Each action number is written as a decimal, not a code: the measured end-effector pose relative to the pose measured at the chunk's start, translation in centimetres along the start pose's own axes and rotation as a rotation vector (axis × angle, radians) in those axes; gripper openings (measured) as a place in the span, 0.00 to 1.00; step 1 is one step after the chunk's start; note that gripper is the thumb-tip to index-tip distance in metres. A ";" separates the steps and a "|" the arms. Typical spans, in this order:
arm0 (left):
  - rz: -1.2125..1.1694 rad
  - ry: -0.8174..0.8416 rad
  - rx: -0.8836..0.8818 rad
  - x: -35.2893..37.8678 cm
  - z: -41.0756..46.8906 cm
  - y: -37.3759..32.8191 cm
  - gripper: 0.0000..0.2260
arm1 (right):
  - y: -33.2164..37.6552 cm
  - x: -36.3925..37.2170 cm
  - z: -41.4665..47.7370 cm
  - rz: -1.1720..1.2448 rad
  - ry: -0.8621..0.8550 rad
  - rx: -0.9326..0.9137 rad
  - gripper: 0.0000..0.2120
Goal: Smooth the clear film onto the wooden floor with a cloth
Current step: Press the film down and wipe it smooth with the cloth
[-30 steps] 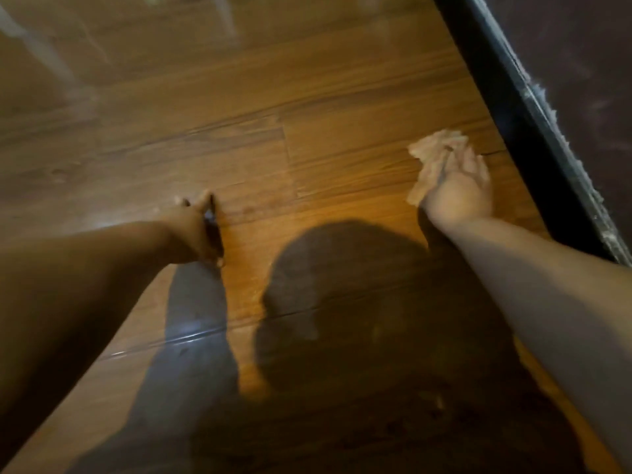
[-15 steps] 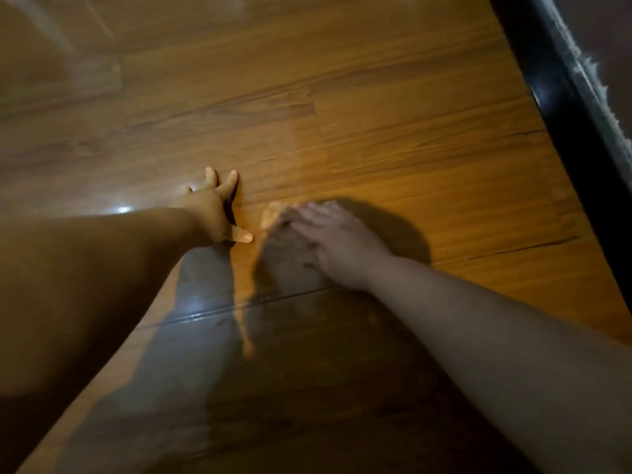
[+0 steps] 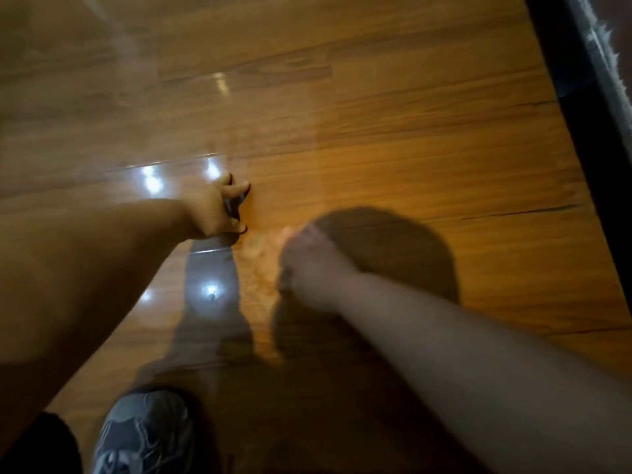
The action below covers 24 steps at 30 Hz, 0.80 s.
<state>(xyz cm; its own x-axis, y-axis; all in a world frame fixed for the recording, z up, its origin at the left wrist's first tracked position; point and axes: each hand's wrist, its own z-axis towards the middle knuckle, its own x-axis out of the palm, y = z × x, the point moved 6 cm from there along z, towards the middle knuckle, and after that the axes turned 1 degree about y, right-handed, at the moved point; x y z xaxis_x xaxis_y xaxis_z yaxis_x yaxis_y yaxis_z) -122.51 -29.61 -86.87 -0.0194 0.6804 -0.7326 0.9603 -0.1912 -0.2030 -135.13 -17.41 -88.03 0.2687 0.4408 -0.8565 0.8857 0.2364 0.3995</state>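
A grey sneaker (image 3: pixel 147 436) stands on the floor at 7 o'clock. Just above centre, the right hand (image 3: pixel 314 268) rests against a pale cloth (image 3: pixel 258 268) on its 9 o'clock side. Motion blur hides whether its fingers curl round the cloth or lie flat. Just beyond, at 11 o'clock from the cloth, the left hand (image 3: pixel 219 210) is released, its spread fingertips pressing the clear film (image 3: pixel 102 155). The glossy film covers the left of the wooden floor (image 3: pixel 444 159). A dark strip (image 3: pixel 554 80) runs along the floor at 2 o'clock.
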 end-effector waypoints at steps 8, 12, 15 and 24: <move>0.089 -0.030 -0.061 5.9 -4.8 -0.2 0.35 | -9.4 -1.7 -4.1 0.049 -0.015 0.133 0.22; 0.129 -0.007 -0.101 7.3 -5.9 -2.2 0.34 | -20.5 -4.3 -12.5 0.117 -0.257 0.899 0.30; 0.138 -0.013 -0.131 7.8 -6.2 -4.6 0.33 | -16.8 -1.1 -15.4 0.118 -0.311 1.018 0.28; 0.268 0.045 -0.142 8.5 -6.6 -7.5 0.34 | -3.6 4.1 -14.6 0.086 0.014 0.029 0.28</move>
<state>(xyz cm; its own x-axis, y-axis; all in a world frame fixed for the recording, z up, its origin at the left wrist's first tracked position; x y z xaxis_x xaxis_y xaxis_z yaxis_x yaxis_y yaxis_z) -128.07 -17.77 -87.29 0.2496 0.6506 -0.7172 0.9589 -0.2695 0.0892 -142.75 -3.82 -88.17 0.3392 0.4709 -0.8144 0.8702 0.1719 0.4618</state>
